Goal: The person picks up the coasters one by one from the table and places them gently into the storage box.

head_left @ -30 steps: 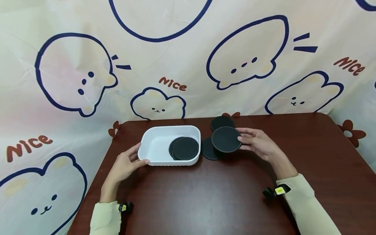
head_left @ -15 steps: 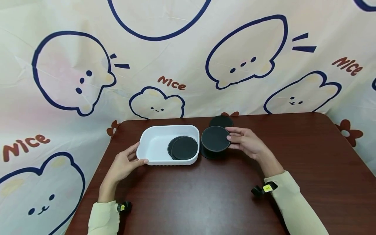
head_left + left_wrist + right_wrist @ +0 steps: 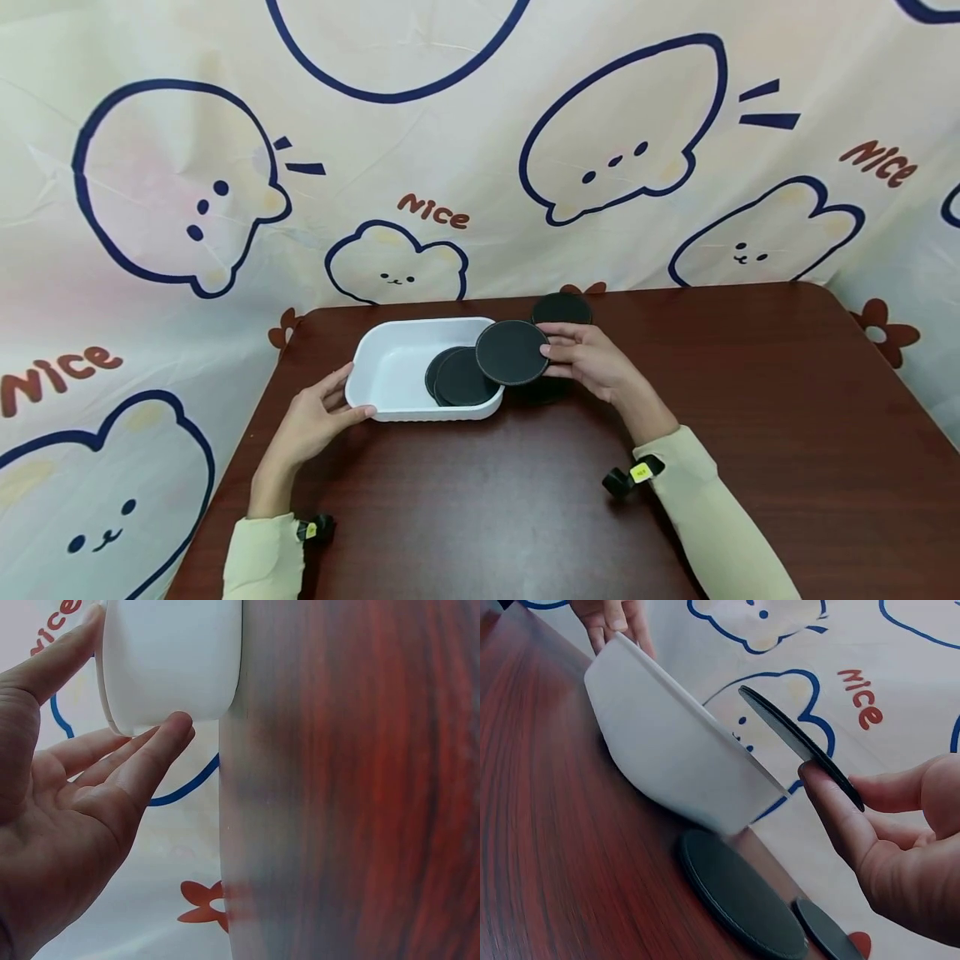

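Right hand (image 3: 588,357) pinches one black disc (image 3: 512,352), left hand (image 3: 311,423) grips the white tray (image 3: 405,413). Disc's probably light, stiffish; grab its rim (image 3: 510,382).

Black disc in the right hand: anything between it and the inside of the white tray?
Nothing visible. The held disc is raised, clear of the rim of the white tray in the right wrist view. At least two black discs lie inside, at the end nearest the right hand.
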### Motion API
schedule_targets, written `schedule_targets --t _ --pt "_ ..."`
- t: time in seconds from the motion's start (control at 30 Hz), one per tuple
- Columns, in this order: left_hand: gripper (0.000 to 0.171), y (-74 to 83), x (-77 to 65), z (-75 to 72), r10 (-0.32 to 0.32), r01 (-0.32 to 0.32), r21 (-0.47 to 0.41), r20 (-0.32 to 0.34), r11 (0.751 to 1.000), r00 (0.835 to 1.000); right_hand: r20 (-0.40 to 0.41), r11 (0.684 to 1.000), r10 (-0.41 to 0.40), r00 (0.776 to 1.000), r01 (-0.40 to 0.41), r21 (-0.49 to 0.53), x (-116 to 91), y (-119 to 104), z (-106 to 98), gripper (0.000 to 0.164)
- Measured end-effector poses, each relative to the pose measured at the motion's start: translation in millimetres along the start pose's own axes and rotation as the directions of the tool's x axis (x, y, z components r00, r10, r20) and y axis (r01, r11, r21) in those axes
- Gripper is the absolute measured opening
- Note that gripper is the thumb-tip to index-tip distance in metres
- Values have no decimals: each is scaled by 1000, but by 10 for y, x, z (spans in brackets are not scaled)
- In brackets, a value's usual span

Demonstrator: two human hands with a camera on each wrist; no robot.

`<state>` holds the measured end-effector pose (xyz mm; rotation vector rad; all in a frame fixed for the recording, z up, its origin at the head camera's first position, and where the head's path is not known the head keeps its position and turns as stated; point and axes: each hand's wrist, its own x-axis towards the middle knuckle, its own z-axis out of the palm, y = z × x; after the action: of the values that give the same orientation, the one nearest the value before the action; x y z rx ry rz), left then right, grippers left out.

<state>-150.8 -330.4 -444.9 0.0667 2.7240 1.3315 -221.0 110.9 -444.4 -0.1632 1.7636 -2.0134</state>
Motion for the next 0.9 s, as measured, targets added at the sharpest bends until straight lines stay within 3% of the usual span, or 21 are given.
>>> schedule_targets --t 0.2,0.9 --pt "96 8 2 -16 8 -8 -16 0 1000 1000 31 1000 -6 1000 6 19 91 -6 149 58" --pt "95 -11 -10 0 22 -22 -6 -5 1000 1000 9 999 -1 1000 0 32 306 20 559 54"
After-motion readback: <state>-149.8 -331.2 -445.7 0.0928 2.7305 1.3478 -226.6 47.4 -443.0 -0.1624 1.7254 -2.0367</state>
